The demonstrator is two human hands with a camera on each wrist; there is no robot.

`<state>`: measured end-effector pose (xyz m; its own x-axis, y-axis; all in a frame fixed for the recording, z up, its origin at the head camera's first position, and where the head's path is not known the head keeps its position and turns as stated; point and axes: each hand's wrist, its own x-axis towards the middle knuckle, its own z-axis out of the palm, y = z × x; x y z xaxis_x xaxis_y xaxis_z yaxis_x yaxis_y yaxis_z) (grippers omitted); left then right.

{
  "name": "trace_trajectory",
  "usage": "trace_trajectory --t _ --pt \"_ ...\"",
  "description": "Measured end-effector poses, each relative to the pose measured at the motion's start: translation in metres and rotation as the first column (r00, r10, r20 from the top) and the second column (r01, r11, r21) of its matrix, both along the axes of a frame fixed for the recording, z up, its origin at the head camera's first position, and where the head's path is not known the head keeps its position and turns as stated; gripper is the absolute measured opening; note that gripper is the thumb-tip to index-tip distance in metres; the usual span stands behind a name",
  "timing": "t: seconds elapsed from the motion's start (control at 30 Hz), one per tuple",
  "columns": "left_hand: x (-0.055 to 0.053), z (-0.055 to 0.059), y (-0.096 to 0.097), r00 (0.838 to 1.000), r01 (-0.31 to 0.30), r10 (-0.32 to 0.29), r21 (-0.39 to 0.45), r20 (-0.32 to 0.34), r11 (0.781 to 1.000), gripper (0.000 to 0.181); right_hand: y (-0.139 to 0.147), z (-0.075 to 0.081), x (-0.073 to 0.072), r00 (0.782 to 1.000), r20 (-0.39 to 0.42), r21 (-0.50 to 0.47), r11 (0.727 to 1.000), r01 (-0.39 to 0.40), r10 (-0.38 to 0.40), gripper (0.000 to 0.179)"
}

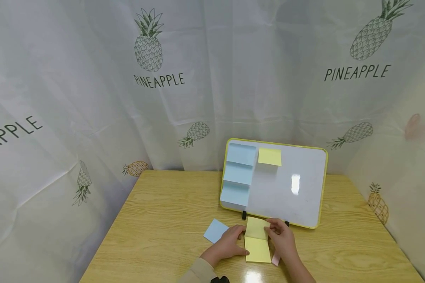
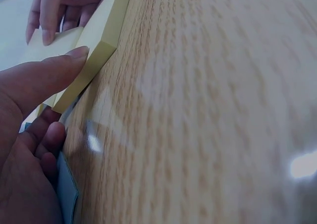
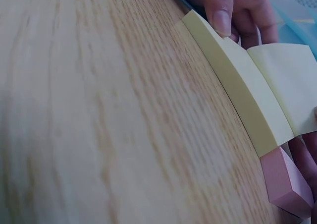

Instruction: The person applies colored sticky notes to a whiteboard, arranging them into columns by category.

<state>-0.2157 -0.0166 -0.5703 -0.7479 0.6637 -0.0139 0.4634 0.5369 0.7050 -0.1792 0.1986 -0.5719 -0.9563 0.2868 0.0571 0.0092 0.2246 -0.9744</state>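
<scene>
A yellow sticky note pad point(image 1: 257, 252) lies on the table, its top sheet point(image 1: 257, 227) lifted and folded back toward the whiteboard. My left hand point(image 1: 228, 243) steadies the pad at its left side, thumb point(image 2: 74, 55) on the top and the other fingers curled beside it. With thumb and fingertips, my right hand point(image 1: 282, 237) pinches the raised sheet at its right edge. Under the right hand sits a pink sticky note pad point(image 3: 285, 182), against the yellow one. A blue sticky note pad point(image 1: 214, 231) lies by the left hand, partly covered by it.
Behind the hands a yellow-framed whiteboard point(image 1: 301, 165) leans on small black feet point(image 1: 244, 215). Several blue sticky notes point(image 1: 239, 154) run down its left side, with one yellow sticky note point(image 1: 270, 157) near the top. A pineapple-print curtain point(image 1: 233, 78) hangs around the wooden table point(image 1: 163, 220).
</scene>
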Motion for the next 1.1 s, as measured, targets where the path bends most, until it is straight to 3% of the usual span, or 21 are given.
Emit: trace_trajectory --t 0.5,1.1 --pt "0.000 -0.001 -0.001 1.000 0.024 -0.025 0.072 0.006 0.997 0.062 0.008 0.008 -0.002 0.993 -0.030 -0.055 0.993 0.108 -0.110 0.025" --pt "0.001 -0.001 0.000 0.999 0.020 -0.022 0.074 0.027 0.997 0.062 0.011 0.008 0.001 0.997 -0.002 -0.103 0.991 0.079 -0.080 0.017"
